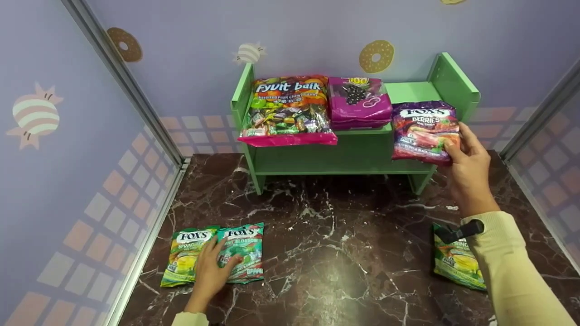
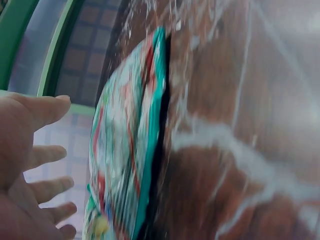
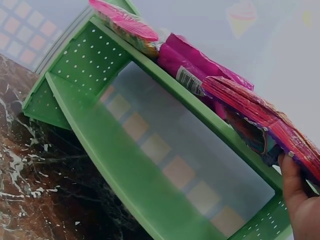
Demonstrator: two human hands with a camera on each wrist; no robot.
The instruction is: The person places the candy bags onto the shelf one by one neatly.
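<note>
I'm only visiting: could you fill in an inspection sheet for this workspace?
Surface: dark, marbled, pale-veined.
Job's things: berries bag at the right end of the green shelf; fruit bag and purple bag on its top tier; yellow-green bag and teal bag side by side on the left; second yellow-green bag on the right, partly behind a sleeve.
Clutter: nothing seen.
Hands: right hand grips the berries bag; left hand has its fingers spread, contact unclear.
Cables: nothing seen.
Surroundings: patterned lavender walls.
</note>
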